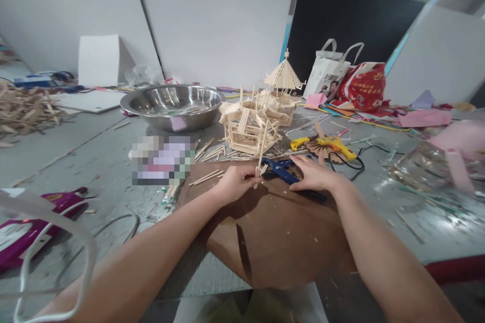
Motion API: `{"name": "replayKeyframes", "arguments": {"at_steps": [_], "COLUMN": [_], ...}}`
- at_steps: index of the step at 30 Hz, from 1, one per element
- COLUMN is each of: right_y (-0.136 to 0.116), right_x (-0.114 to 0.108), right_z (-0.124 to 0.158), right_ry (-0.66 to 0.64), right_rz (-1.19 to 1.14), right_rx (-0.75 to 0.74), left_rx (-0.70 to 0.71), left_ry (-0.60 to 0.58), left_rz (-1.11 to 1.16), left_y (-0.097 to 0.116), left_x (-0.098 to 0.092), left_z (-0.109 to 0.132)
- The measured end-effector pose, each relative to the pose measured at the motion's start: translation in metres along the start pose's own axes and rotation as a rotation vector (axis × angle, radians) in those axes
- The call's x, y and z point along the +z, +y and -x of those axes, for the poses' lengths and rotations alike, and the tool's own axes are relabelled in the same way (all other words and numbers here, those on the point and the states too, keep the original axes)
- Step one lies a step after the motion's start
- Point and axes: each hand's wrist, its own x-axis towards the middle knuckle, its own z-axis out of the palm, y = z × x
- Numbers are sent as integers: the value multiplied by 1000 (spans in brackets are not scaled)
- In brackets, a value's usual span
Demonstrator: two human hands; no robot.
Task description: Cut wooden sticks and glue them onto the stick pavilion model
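Thin wooden sticks stand nearly upright in my left hand, pinched between thumb and fingertips. My right hand is around the handles of blue pliers, its thumb and fingers spread across them. The jaws point left, close beside the sticks; whether they touch cannot be made out. Both hands are over a brown sheet. Just behind them stands a small pavilion-like model built of wooden sticks. Loose sticks lie left of my left hand.
A steel basin stands behind on the left, a roofed stick model behind the nearer one. A yellow glue gun with black cord lies right. A clear jug stands farther right, a purple device at left.
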Motion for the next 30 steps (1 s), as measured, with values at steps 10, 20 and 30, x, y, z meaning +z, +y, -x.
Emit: {"name": "replayKeyframes", "arguments": {"at_steps": [10, 20, 30], "right_y": [-6, -19, -42], "right_x": [-6, -10, -6], "right_z": [0, 7, 14], "right_ry": [10, 83, 365], "right_rz": [17, 84, -134], "right_rx": [18, 202, 68], "left_rx": [33, 6, 10], "left_ry": [7, 96, 317], "left_rz": [-30, -92, -518], "left_y": [-2, -6, -2], "left_x": [-1, 4, -4], "left_z": [-1, 0, 0]}}
